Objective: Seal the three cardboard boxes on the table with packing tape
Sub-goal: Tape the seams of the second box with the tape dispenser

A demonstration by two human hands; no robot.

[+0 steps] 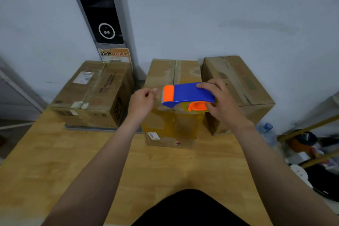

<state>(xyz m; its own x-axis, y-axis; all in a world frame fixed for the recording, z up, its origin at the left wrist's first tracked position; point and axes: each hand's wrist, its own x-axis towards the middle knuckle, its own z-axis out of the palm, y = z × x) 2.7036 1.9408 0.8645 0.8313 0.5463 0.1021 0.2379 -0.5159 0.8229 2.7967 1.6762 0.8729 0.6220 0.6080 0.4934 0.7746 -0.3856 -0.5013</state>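
Three cardboard boxes stand in a row at the far side of the wooden table [55, 161]: a left box [95, 93], a middle box [170, 126] and a right box [238, 82]. My right hand [218, 101] grips a blue and orange tape dispenser [187, 94] just above the near top edge of the middle box. My left hand [143, 101] is beside the dispenser's orange front end, its fingers pinched together; whether they hold the tape's end is too blurred to tell. The middle box's front face looks glossy and yellowish.
A white wall rises right behind the boxes, with a dark panel [102, 14] and an orange notice [114, 54] behind the left box. A plastic bottle [267, 132] and cluttered items [308, 152] lie off the table's right edge. Bare tabletop lies in front of the boxes.
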